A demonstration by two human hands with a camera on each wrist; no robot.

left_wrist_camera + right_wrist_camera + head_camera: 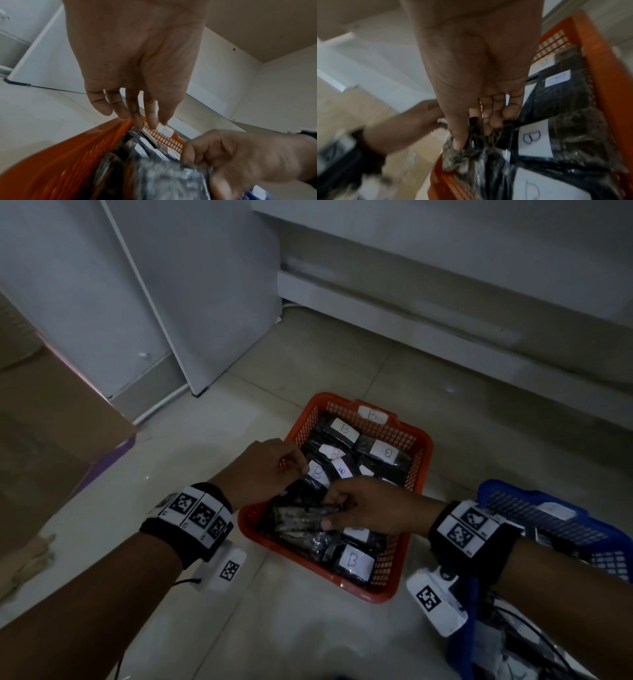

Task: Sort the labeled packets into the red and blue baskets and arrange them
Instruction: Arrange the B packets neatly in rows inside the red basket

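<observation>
- The red basket [416, 470] sits on the pale floor [308, 645], and it is full of dark packets with white stickers that say B
- The blue basket [534, 501] is just beside it, on the right, and the right arm covers most of it
- The right hand [363, 506] is low over the near part of the red basket; its thumb and fingers pinch one dark packet [301, 517], which lies across the other packets
- The left hand [263, 470] hangs over the left wall of the red basket; from the head view its fingers look bent, close to a packet with a B sticker [318, 472], and I cannot tell if they touch it
- The left wrist view shows what the head view does not: the left hand's fingers [135, 115] point down, loose and a bit apart, and they hold nothing
- That same view shows a B sticker on the far wall of the basket [165, 130], and the right hand close up, gripping the shiny packet [171, 180]
- The right wrist view shows the pinch from below: the thumb [458, 135] presses the crinkly edge of the packet against the curled fingers
- It also shows B stickers on packets [535, 139] lying flat side by side along the basket's wall
- Only the head view shows a brown cardboard box [51, 419] far to the left and a white door [205, 285] behind
</observation>
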